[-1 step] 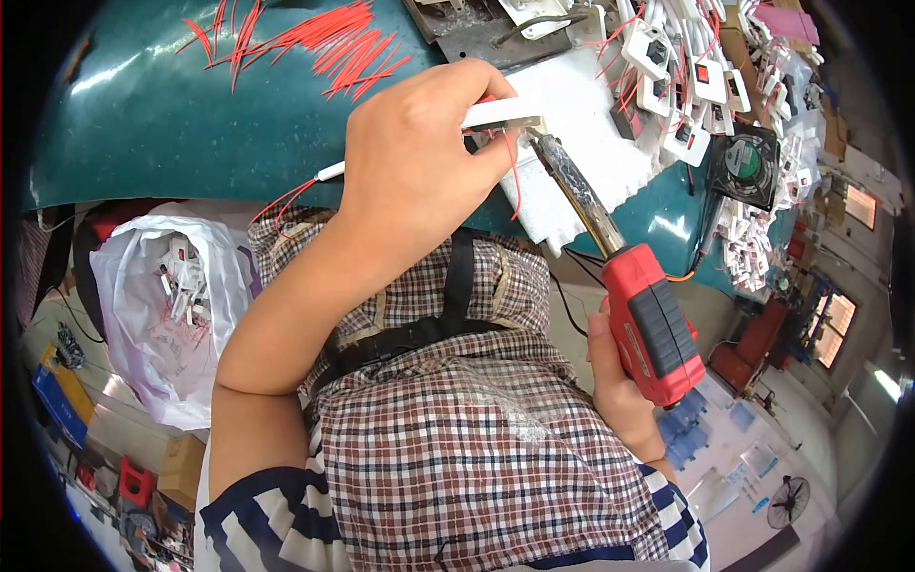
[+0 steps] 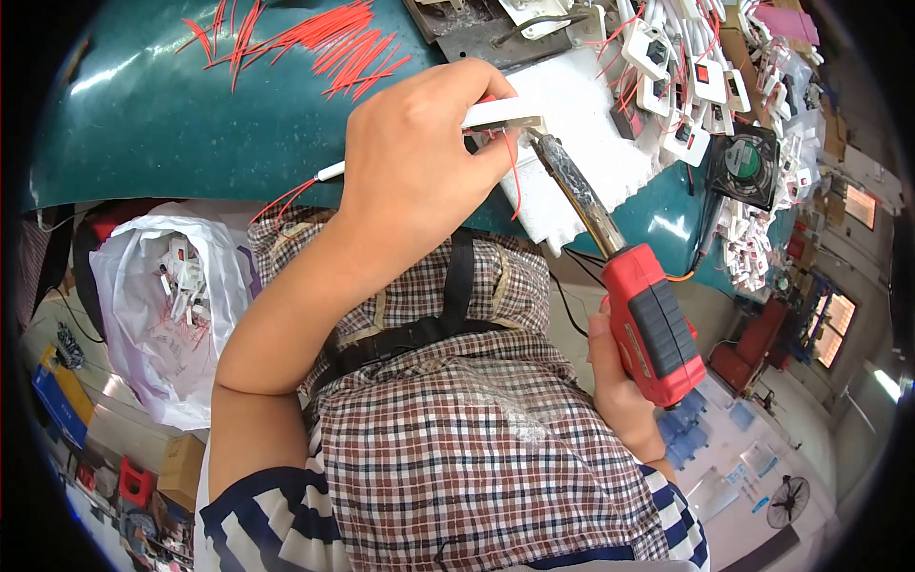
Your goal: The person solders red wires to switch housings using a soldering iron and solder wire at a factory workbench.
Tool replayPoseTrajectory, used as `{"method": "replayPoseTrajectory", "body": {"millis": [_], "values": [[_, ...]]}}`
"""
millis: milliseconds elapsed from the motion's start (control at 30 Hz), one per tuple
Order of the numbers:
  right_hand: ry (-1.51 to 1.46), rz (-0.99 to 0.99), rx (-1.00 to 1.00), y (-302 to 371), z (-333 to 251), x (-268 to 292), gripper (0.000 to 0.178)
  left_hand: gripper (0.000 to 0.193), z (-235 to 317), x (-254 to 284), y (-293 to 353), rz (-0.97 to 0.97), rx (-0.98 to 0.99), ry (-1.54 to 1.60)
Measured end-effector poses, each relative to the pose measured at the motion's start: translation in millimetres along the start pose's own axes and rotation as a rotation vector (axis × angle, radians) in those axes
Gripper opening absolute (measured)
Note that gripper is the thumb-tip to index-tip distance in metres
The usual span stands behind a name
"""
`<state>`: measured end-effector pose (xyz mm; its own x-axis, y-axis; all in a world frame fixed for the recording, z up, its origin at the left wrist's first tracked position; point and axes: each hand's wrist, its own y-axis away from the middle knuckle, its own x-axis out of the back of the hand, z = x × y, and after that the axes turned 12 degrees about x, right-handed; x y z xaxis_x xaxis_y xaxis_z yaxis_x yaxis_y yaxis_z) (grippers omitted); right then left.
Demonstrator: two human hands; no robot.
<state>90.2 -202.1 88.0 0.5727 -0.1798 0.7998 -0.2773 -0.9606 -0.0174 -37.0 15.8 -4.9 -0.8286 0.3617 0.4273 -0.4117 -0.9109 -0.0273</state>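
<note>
My left hand (image 2: 419, 157) is closed around a white plastic switch housing (image 2: 491, 113), its open side turned down. From the housing a thin red wire (image 2: 517, 186) hangs loose, and a white cable end (image 2: 331, 172) with red wires pokes out behind the hand. My right hand (image 2: 620, 396) grips a red and black soldering gun (image 2: 653, 324) from below, most of its fingers hidden behind the body. The gun's tip is at the right end of the housing; whether it touches cannot be made out.
Cut red wires (image 2: 324, 43) lie on the green table (image 2: 191, 124). A white foam sheet (image 2: 581, 124) sits under the work. White switch housings (image 2: 705, 81) pile up at right beside a small black fan (image 2: 748, 167). At left hangs a white bag (image 2: 129, 315) holding more pieces.
</note>
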Motion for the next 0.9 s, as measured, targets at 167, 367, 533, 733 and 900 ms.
{"method": "replayPoseTrajectory", "body": {"millis": [167, 367, 533, 733, 900], "values": [[-0.015, 0.011, -0.159, 5, -8, 6, 0.029, 0.02, 2, 1, 0, -0.011, 0.011, 0.018], [-0.052, 0.012, -0.112, -3, -7, 3, 0.03, 0.02, 2, 2, 0, -0.011, 0.01, 0.032], [-0.053, 0.01, -0.143, -3, -10, 3, 0.03, 0.02, 1, 1, -1, -0.01, 0.0, 0.027], [0.038, -0.027, -0.034, -5, -11, 5, 0.029, 0.021, 1, 2, -1, -0.037, 0.016, 0.039], [0.051, 0.006, -0.07, -3, -15, 9, 0.027, 0.022, -1, 2, -1, -0.042, 0.004, 0.017]]}}
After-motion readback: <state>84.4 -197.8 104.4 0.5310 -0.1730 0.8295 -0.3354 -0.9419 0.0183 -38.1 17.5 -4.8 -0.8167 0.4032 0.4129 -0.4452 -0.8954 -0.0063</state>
